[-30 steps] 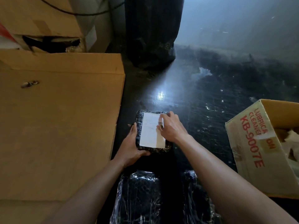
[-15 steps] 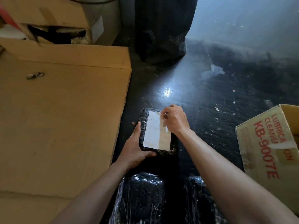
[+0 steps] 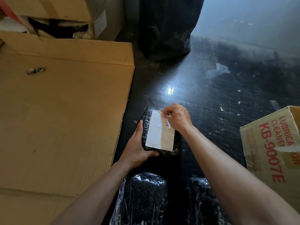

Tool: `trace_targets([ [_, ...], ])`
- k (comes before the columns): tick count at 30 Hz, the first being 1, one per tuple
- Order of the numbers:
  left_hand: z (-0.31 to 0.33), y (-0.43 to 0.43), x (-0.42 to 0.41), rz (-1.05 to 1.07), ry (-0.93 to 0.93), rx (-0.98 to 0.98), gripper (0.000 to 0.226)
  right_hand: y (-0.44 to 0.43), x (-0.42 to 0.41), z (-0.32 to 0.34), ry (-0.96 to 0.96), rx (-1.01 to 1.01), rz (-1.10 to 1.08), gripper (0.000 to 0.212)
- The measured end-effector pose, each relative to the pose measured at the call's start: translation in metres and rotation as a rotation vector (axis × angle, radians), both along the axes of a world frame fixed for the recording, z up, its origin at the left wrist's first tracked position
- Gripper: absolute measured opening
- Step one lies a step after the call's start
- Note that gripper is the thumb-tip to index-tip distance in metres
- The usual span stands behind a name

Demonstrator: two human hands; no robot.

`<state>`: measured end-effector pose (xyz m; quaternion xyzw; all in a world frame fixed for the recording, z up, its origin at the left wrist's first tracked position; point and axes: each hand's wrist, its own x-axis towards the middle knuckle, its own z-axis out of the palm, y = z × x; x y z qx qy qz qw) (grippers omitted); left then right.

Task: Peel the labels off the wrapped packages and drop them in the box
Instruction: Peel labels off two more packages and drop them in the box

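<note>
Head view: at the bottom of the frame, two shiny wrapped bundles (image 3: 142,198) lie between the two bare arms. Just above them, in the middle, the left hand (image 3: 137,148) lies flat along the left side of the black wrapped package (image 3: 146,130), thumb under its near edge, a loose grip. The right hand (image 3: 177,118) bends down, its grip pinching the top corner of the white label (image 3: 159,137). Farther off, at the right edge, sits the cardboard box (image 3: 276,143).
</note>
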<state>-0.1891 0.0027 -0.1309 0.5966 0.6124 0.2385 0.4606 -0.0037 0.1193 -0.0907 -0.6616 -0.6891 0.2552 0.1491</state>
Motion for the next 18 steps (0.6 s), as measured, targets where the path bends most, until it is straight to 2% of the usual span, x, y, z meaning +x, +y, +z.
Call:
trace_targets([
  [5,0.000,0.000,-0.001,0.021,-0.025,0.000,0.147,-0.007,-0.005,-0.003,0.030,0.110,-0.023,0.003],
  [10,-0.001,0.000,0.000,0.051,-0.033,-0.014,0.148,-0.016,-0.007,-0.006,0.061,0.207,-0.030,0.004],
  [18,-0.001,-0.001,0.001,0.063,-0.055,-0.020,0.146,-0.029,-0.009,-0.004,0.089,0.233,-0.056,0.007],
])
